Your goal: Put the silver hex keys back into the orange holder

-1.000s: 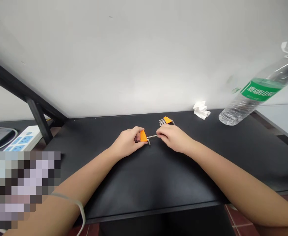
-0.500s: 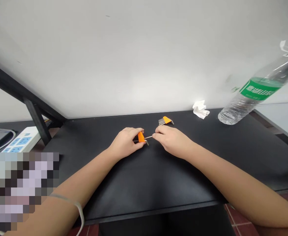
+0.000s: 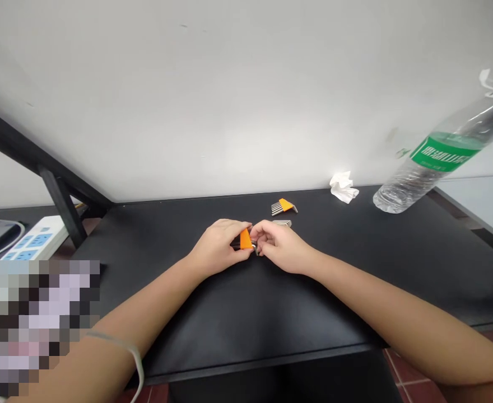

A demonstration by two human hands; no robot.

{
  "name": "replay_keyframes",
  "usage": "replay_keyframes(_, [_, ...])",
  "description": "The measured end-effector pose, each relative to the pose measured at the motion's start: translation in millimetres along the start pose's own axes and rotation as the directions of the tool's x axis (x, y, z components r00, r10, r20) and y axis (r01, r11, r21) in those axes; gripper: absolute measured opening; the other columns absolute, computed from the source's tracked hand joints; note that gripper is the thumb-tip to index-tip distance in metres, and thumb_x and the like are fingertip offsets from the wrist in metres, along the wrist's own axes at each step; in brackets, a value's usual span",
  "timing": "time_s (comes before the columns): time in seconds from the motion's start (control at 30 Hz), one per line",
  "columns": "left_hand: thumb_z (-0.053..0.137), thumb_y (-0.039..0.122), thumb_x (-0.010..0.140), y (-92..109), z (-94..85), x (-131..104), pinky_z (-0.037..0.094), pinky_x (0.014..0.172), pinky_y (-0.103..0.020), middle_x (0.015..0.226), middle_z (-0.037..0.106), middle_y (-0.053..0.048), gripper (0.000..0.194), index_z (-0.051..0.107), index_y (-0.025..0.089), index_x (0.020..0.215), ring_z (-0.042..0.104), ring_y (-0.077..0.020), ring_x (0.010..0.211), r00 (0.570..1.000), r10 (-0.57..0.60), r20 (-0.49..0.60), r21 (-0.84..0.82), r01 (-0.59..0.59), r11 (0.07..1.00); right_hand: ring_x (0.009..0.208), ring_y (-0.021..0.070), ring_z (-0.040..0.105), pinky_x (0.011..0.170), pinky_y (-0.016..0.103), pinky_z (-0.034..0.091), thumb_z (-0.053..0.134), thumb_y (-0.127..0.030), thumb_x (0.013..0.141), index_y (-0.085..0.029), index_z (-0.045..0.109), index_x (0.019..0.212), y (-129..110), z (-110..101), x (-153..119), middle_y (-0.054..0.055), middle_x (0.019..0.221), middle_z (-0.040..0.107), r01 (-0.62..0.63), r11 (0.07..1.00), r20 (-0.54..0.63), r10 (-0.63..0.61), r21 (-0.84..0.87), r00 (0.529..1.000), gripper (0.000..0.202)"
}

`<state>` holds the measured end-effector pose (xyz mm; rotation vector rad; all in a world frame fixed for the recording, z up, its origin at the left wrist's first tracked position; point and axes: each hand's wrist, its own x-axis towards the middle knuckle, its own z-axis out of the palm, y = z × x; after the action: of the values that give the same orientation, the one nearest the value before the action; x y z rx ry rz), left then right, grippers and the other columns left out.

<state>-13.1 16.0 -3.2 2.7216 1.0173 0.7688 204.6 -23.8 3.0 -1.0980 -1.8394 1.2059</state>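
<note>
My left hand grips an orange hex key holder between thumb and fingers, low over the black table. Dark hex keys stick out of the holder toward my palm. At its right side the bent end of a hex key shows. There my right hand pinches at the key ends with its fingertips, which partly hide them. Just behind my right hand lie loose silver hex keys, partly covered by it. Farther back rests a second orange holder filled with several silver keys.
A crumpled white tissue lies by the wall. To its right stands a large clear bottle with a green label. A white power strip is beyond the black frame bar at left. A pale cable crosses my left forearm.
My right hand has moved left, up to the holder, and the key that stuck out between the hands no longer shows. Loose keys behind my right hand have come into view.
</note>
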Motion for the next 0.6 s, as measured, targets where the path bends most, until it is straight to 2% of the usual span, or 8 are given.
replay_keyframes(0.07, [0.073, 0.033, 0.081, -0.9, 0.2, 0.1, 0.055, 0.1, -0.042, 0.113, 0.078, -0.007, 0.043, 0.067, 0.021, 0.122, 0.073, -0.0256, 0.103, 1.0, 0.0, 0.012, 0.008, 0.0, 1.0, 0.08, 0.0132, 0.065, 0.073, 0.028, 0.054, 0.046, -0.003, 0.083, -0.021, 0.057, 0.106, 1.6, 0.3, 1.3, 0.002, 0.101, 0.067, -0.063, 0.993, 0.006, 0.063, 0.101, 0.998, 0.031])
replay_keyframes(0.1, [0.074, 0.035, 0.081, -1.5, 0.3, 0.0, 0.055, 0.1, -0.042, 0.114, 0.078, -0.007, 0.044, 0.067, 0.021, 0.123, 0.073, -0.0263, 0.104, 1.0, -0.004, 0.016, 0.013, 0.004, 1.0, 0.079, 0.0132, 0.065, 0.072, 0.028, 0.054, 0.048, -0.004, 0.084, -0.021, 0.057, 0.105, 1.9, -2.5, 1.5, 0.002, 0.101, 0.067, -0.064, 0.996, -0.005, 0.064, 0.068, 0.998, 0.029])
replay_keyframes(0.17, [0.073, 0.039, 0.083, -2.5, 0.2, -0.4, 0.055, 0.1, -0.043, 0.116, 0.078, -0.007, 0.047, 0.066, 0.021, 0.126, 0.073, -0.0271, 0.105, 0.999, -0.023, 0.034, 0.013, 0.023, 1.0, 0.079, 0.0148, 0.063, 0.074, 0.03, 0.053, 0.053, -0.011, 0.088, -0.021, 0.061, 0.102, 2.7, -14.5, 0.9, 0.003, 0.099, 0.068, -0.019, 0.986, -0.043, 0.012, -0.164, 0.999, 0.019])
replay_keyframes(0.2, [0.072, 0.04, 0.084, -2.9, -0.1, -0.7, 0.055, 0.101, -0.043, 0.117, 0.077, -0.006, 0.048, 0.065, 0.022, 0.128, 0.073, -0.0269, 0.106, 0.998, -0.036, 0.044, 0.008, 0.036, 0.999, 0.081, 0.0162, 0.063, 0.077, 0.032, 0.052, 0.055, -0.012, 0.09, -0.02, 0.063, 0.099, 3.9, -22.8, 0.4, 0.004, 0.097, 0.067, 0.027, 0.941, -0.07, -0.054, -0.338, 0.996, 0.014])
replay_keyframes(0.27, [0.071, 0.038, 0.086, -3.7, -0.7, -1.2, 0.054, 0.103, -0.043, 0.119, 0.077, -0.005, 0.049, 0.064, 0.022, 0.131, 0.072, -0.0263, 0.108, 0.997, -0.063, 0.051, 0.0, 0.063, 0.998, 0.095, 0.0204, 0.062, 0.086, 0.036, 0.049, 0.055, -0.013, 0.092, -0.018, 0.067, 0.098, 8.3, -40.3, 0.0, 0.008, 0.105, 0.067, 0.069, 0.774, -0.075, -0.149, -0.629, 0.986, 0.014])
replay_keyframes(0.33, [0.07, 0.038, 0.086, -4.6, -1.4, -1.5, 0.054, 0.104, -0.043, 0.12, 0.077, -0.005, 0.05, 0.063, 0.022, 0.133, 0.072, -0.0262, 0.109, 0.995, -0.083, 0.057, 0.0, 0.083, 0.997, 0.094, 0.0215, 0.061, 0.085, 0.035, 0.049, 0.056, -0.015, 0.094, -0.018, 0.07, 0.097, 14.6, -54.0, 0.7, 0.01, 0.104, 0.065, 0.015, 0.647, -0.063, -0.096, -0.762, 0.993, 0.014])
replay_keyframes(0.47, [0.07, 0.039, 0.086, -6.3, -2.2, -1.1, 0.054, 0.104, -0.043, 0.12, 0.077, -0.005, 0.054, 0.062, 0.021, 0.136, 0.071, -0.0267, 0.109, 0.989, -0.109, 0.101, 0.012, 0.108, 0.994, 0.095, 0.0225, 0.062, 0.082, 0.034, 0.048, 0.056, -0.017, 0.096, -0.017, 0.071, 0.092, 22.4, -60.5, 3.7, 0.01, 0.102, 0.065, -0.005, 0.516, -0.013, -0.012, -0.857, 1.0, 0.015])
replay_keyframes(0.6, [0.068, 0.039, 0.086, -7.1, -2.6, -0.1, 0.054, 0.104, -0.043, 0.122, 0.076, -0.005, 0.057, 0.059, 0.024, 0.14, 0.071, -0.0269, 0.111, 0.984, -0.126, 0.127, 0.012, 0.126, 0.992, 0.089, 0.0213, 0.062, 0.078, 0.032, 0.048, 0.055, -0.015, 0.095, -0.017, 0.069, 0.093, 19.4, -55.5, 4.6, 0.01, 0.1, 0.065, -0.014, 0.482, -0.02, -0.007, -0.876, 1.0, 0.014])
